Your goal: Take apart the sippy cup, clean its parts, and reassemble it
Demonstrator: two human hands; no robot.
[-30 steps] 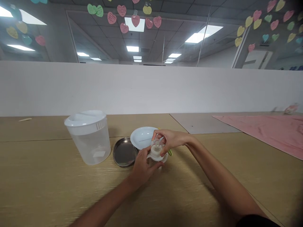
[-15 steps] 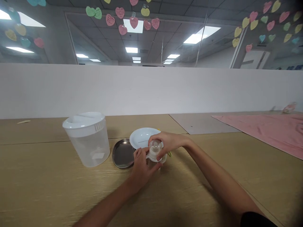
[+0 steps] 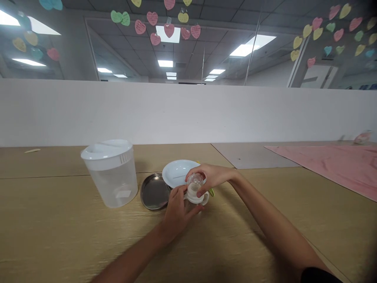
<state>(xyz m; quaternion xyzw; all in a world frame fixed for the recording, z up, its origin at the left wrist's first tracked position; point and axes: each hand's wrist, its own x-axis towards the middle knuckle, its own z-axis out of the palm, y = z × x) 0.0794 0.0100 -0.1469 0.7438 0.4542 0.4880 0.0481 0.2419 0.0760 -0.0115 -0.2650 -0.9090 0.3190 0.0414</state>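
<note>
A baby bottle (image 3: 193,199) with white side handles and a clear domed cap (image 3: 194,179) stands in front of me on the table. My left hand (image 3: 176,214) is closed around the lower body from the left, thumb across the front. From the right and above, my right hand (image 3: 212,176) grips the clear cap and the collar area between thumb and fingers. A pale teat shows through the dome. Most of the bottle's body is hidden by my left fingers. Just behind is a white bowl (image 3: 173,169), and a round metal dish (image 3: 154,193) lies to the left.
A clear bucket with a white lid (image 3: 108,155) stands at the left. Something yellow-green (image 3: 211,192) shows partly behind my right hand. A pink cloth (image 3: 332,159) covers the right side, and a flat wooden stick (image 3: 32,150) lies far left. A white wall (image 3: 188,114) rises behind the table.
The view has shifted slightly. Both hands stay on the bottle, with only small changes in finger position; the bottle and cap look slightly more upright.
</note>
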